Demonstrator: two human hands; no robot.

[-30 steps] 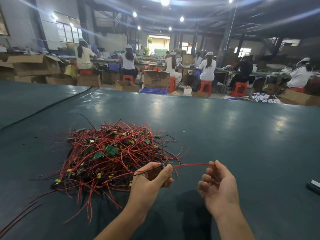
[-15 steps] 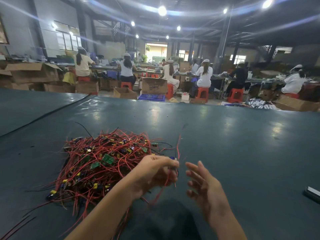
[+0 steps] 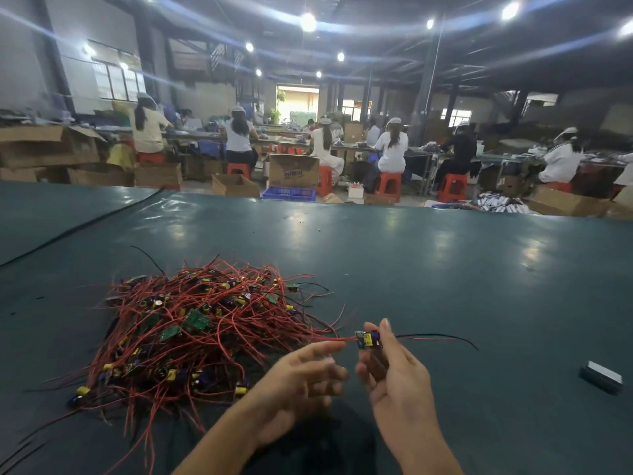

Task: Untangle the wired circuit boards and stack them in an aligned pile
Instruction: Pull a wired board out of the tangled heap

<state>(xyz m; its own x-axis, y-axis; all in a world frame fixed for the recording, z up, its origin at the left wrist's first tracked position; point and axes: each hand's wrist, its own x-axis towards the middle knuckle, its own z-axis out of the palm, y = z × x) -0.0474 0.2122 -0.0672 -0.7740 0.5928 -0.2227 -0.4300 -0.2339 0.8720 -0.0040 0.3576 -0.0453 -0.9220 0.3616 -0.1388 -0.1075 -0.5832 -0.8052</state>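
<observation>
A tangled heap of small green circuit boards with red and black wires (image 3: pixel 191 323) lies on the dark green table (image 3: pixel 445 275), left of centre. My right hand (image 3: pixel 394 375) pinches one small circuit board (image 3: pixel 367 338) between thumb and fingers, just right of the heap. Its red and black wires trail out to the right and a red wire runs left toward my left hand. My left hand (image 3: pixel 301 375) hovers beside it with fingers loosely spread and blurred; whether it touches the red wire I cannot tell.
A small dark block with a pale top (image 3: pixel 601 376) lies on the table at the right. A black cable (image 3: pixel 85 221) crosses the far left. Beyond the table's far edge, people sit on orange stools at benches among cardboard boxes.
The board has passed from my left hand to my right hand. My left hand has let go and opened. The board's wires now trail to the right.
</observation>
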